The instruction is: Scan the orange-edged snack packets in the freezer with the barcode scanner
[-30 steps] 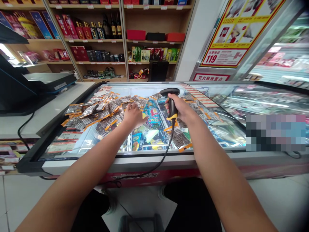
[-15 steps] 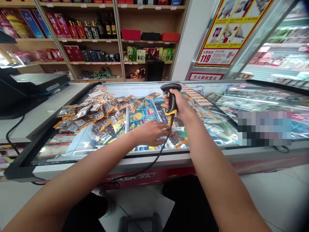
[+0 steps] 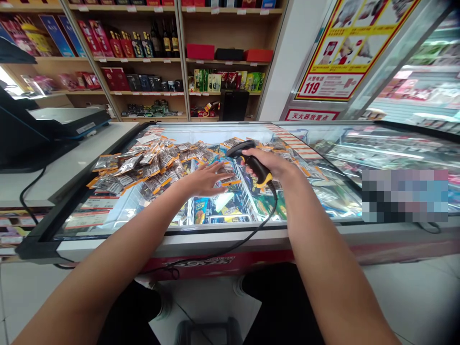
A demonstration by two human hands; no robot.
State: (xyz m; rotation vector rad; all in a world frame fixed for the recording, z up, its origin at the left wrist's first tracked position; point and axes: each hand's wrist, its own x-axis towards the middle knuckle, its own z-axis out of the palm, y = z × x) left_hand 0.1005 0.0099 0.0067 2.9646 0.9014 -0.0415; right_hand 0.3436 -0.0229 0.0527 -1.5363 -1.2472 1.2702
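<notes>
My right hand [image 3: 268, 165] is wrapped around the grip of a black and yellow barcode scanner [image 3: 258, 168]. The scanner's head tilts left, over the glass of a chest freezer. Just left of it, my left hand [image 3: 205, 181] lies palm down with fingers spread. A small clear packet with orange edges [image 3: 230, 173] shows by its fingertips; whether they touch it I cannot tell. From the scanner's base a black cable [image 3: 247, 237] loops down over the freezer's front edge. Many similar packets [image 3: 147, 160] are heaped on the glass to the left.
Beneath the freezer glass [image 3: 120, 211] are baskets with coloured bags. A counter [image 3: 61, 177] with black equipment [image 3: 68, 125] adjoins on the left. Stocked shelves [image 3: 143, 60] stand behind. A dark stool [image 3: 208, 330] is at floor level between my legs. One area at right is blurred out.
My left hand has moved left and slightly away from me, its fingers spreading wider. The scanner in my right hand has dropped lower and tipped to the left. The view has shifted slightly.
</notes>
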